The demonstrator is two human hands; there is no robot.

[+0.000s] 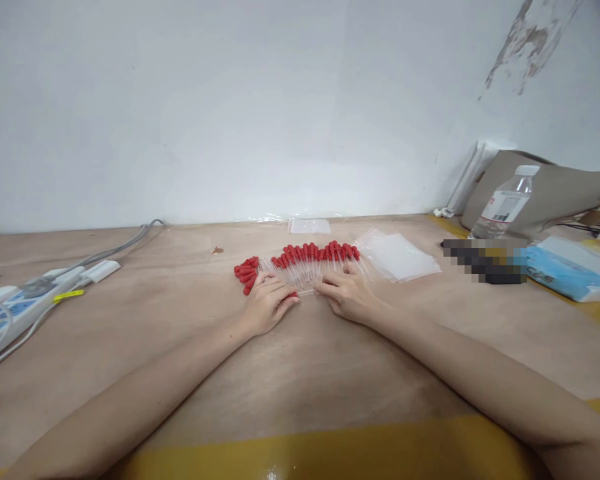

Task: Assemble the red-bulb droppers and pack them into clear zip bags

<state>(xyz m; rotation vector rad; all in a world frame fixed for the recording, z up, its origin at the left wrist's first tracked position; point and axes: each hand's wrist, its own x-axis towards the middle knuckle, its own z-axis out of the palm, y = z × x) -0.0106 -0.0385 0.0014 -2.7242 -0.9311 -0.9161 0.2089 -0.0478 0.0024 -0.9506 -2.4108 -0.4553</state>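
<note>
Remote view, head camera. A single red-bulbed dropper lies crosswise at mid-bench, between the two hands and on the near side of the others. I read the left hand as pinching its red end between thumb and forefinger. The right hand has its fingertips at the clear end; I cannot tell whether that grip is closed or merely resting.

Just beyond, a row of droppers fans across the bench, bulbs toward the far edge. At its left end, touching or nearly so, is a cluster of bulbs turned toward the left edge.

Right of the row: a stack of clear bags. Near the far edge: a small clear packet. Toward the left edge: a power strip. Toward the far right corner: a bottle.

Risks, my judgement: either wrist sweeping sideways could scatter the row; round stems may roll if nudged; a hard pinch could flex the thin stem; a brush rightward could slide the loose bags.
</note>
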